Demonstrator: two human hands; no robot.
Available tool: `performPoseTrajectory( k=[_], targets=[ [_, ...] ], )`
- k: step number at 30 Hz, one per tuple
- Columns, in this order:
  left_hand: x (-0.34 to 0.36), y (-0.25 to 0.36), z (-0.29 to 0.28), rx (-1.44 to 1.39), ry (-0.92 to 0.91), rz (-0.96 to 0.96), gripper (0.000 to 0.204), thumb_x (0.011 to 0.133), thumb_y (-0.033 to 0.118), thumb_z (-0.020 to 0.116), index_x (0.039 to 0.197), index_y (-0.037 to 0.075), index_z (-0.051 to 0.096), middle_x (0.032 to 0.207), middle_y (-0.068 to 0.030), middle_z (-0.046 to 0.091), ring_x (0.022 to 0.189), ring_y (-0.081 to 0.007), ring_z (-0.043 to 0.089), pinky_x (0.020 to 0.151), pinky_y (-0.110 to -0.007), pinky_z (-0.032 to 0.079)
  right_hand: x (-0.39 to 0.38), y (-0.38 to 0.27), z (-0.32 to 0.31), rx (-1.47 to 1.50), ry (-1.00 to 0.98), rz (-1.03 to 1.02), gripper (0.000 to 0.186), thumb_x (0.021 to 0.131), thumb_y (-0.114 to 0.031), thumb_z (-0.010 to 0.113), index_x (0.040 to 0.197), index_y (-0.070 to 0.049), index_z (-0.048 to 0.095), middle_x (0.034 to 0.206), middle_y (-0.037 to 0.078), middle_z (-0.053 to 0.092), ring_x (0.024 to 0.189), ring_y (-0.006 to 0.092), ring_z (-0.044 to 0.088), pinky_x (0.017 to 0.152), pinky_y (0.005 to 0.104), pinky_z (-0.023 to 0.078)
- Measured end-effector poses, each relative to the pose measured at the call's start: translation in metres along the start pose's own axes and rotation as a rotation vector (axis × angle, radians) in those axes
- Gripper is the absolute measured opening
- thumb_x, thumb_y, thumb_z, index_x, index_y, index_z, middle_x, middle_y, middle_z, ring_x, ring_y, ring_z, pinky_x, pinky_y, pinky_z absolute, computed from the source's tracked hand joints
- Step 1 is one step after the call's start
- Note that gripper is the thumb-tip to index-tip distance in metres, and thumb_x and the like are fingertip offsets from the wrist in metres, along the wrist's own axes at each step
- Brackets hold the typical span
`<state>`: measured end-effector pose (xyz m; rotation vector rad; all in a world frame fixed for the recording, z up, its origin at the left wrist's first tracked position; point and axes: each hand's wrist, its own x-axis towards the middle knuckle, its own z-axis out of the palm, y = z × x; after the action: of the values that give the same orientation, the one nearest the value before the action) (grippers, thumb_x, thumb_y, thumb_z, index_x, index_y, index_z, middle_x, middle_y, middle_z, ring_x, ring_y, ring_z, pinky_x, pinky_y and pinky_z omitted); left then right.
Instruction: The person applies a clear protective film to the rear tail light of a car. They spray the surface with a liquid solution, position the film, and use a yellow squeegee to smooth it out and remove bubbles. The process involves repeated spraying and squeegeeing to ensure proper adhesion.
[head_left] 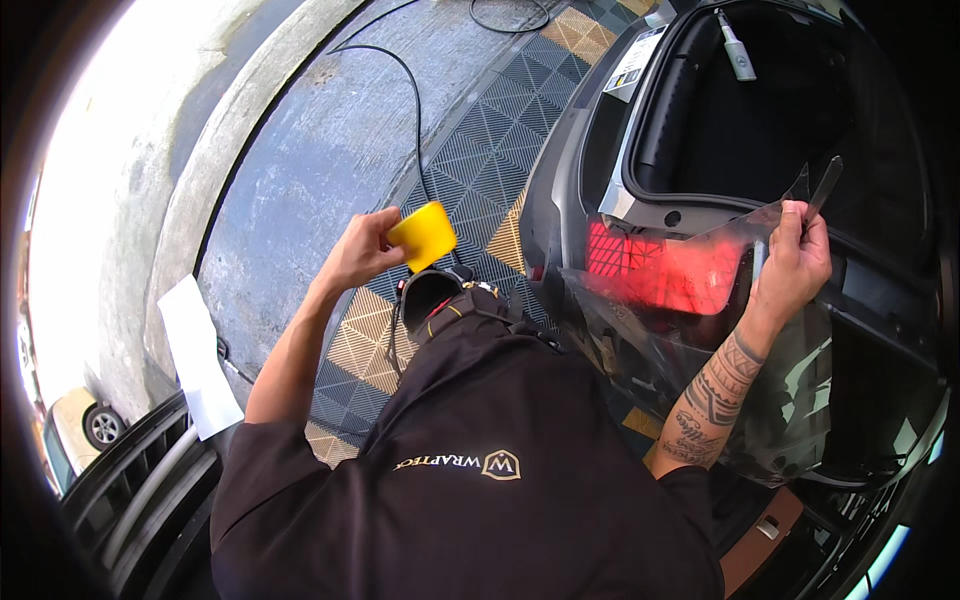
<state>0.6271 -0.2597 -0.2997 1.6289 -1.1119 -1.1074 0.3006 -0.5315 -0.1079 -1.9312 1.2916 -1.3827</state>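
My left hand [360, 246] pinches a yellow squeegee [424, 236], a flat card with rounded corners, over the tool pouch [432, 296] at my waist. The fingers of my right hand [795, 262] are closed on the edge of a sheet of clear film [780, 390], pulled up beside the car's open rear. A slim dark tool [826, 186] sticks up from the same hand; its lower part is hidden by the fingers. Film hangs across the red tail light [670, 268] and down below it, wrinkled and shiny.
A white bottle [738, 58] lies in the dark luggage space. A black cable [412, 90] runs over concrete to the tiled floor [480, 150]. White paper [200, 355] hangs at left, above dark curved panels [140, 490]. A brown panel [765, 540] is at lower right.
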Motion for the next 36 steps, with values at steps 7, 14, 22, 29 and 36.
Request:
performPoseTrajectory(
  k=[7, 14, 22, 29, 36],
  targets=[
    [-0.042, -0.058, 0.075, 0.587, -0.007, -0.015, 0.013, 0.069, 0.007, 0.064, 0.068, -0.002, 0.055, 0.071, -0.0181, 0.058, 0.069, -0.0353, 0.059, 0.065, -0.043, 0.049, 0.000, -0.001, -0.001, -0.035, 0.009, -0.036, 0.011, 0.087, -0.010, 0.064, 0.084, 0.001, 0.065, 0.070, -0.005, 0.056, 0.064, 0.0033, 0.049, 0.060, 0.0200, 0.040],
    [0.015, 0.046, 0.063, 0.610, -0.232, 0.089, 0.037, 0.072, 0.019, 0.076, 0.105, 0.003, 0.069, 0.095, -0.0146, 0.062, 0.089, -0.0264, 0.059, 0.076, -0.039, 0.051, 0.006, -0.024, -0.003, -0.132, 0.002, -0.174, 0.009, 0.078, -0.005, 0.068, 0.082, 0.001, 0.063, 0.062, 0.004, 0.059, 0.055, 0.0093, 0.053, 0.052, 0.0257, 0.042],
    [0.143, 0.272, 0.171, -0.175, 0.107, 0.849, 0.030, 0.083, 0.020, 0.071, 0.109, 0.004, 0.067, 0.101, -0.0054, 0.060, 0.070, -0.0082, 0.051, 0.059, -0.023, 0.044, 0.003, -0.021, 0.000, -0.155, 0.053, -0.307, 0.011, 0.077, -0.008, 0.069, 0.079, -0.001, 0.062, 0.060, 0.008, 0.058, 0.052, 0.0137, 0.055, 0.051, 0.0292, 0.044],
    [0.116, 0.236, 0.095, -0.917, 0.122, 0.792, 0.021, 0.101, 0.023, 0.045, 0.102, 0.003, 0.050, 0.070, -0.0034, 0.060, 0.060, -0.0107, 0.054, 0.059, -0.024, 0.044, -0.002, -0.004, 0.004, -0.071, 0.034, -0.221, 0.006, 0.079, -0.003, 0.069, 0.078, -0.001, 0.063, 0.060, -0.005, 0.053, 0.054, 0.0018, 0.046, 0.051, 0.0190, 0.040],
    [0.039, -0.013, -0.011, 0.741, -0.142, -0.101, 0.014, 0.079, 0.010, 0.059, 0.081, 0.000, 0.068, 0.073, -0.0176, 0.065, 0.071, -0.0321, 0.065, 0.066, -0.040, 0.050, 0.001, -0.007, -0.002, -0.078, 0.002, -0.178, 0.004, 0.085, -0.002, 0.065, 0.082, 0.001, 0.063, 0.064, -0.005, 0.056, 0.056, 0.0009, 0.049, 0.051, 0.0173, 0.040]
  ],
)
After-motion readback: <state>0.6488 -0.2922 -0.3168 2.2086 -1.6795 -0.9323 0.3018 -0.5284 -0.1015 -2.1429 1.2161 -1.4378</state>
